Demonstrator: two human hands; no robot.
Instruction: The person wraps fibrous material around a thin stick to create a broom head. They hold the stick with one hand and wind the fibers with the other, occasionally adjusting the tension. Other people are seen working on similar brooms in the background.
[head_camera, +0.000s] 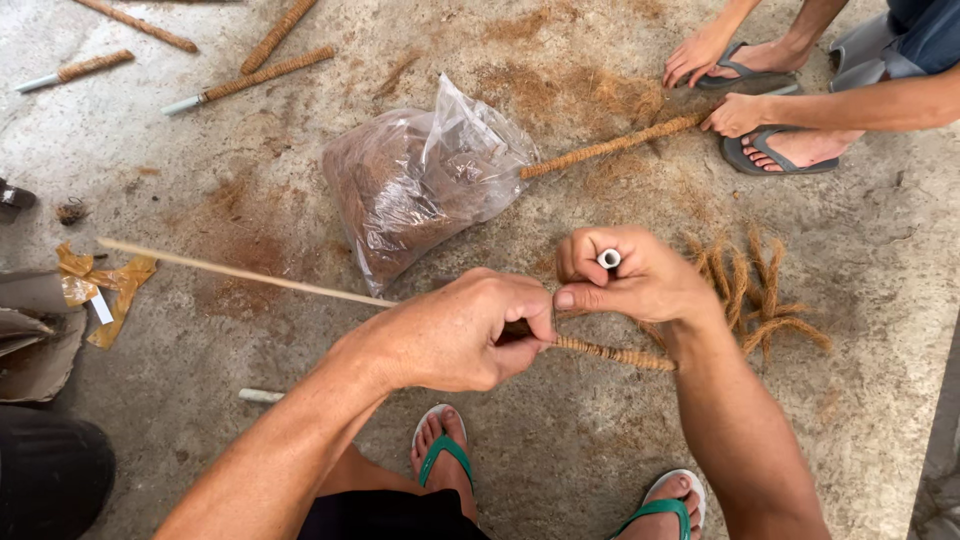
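My right hand (640, 278) is closed round the end of a thin white pipe (608, 258), whose open tip shows between the fingers. My left hand (460, 330) pinches a brown coir rope (610, 353) right beside it; the rope runs off to the right under my right wrist. A loose bundle of coir rope (755, 295) lies on the concrete just beyond my right hand. A long thin stick (240, 272) stretches from the left toward my left hand.
A clear plastic bag of brown coir fibre (420, 185) lies ahead. Another person's hands (735, 113) hold a coir-wrapped pole (610, 147) at the upper right. More wrapped poles (265, 72) lie upper left. Torn cardboard (40, 335) sits at left. My sandalled feet (445, 450) are below.
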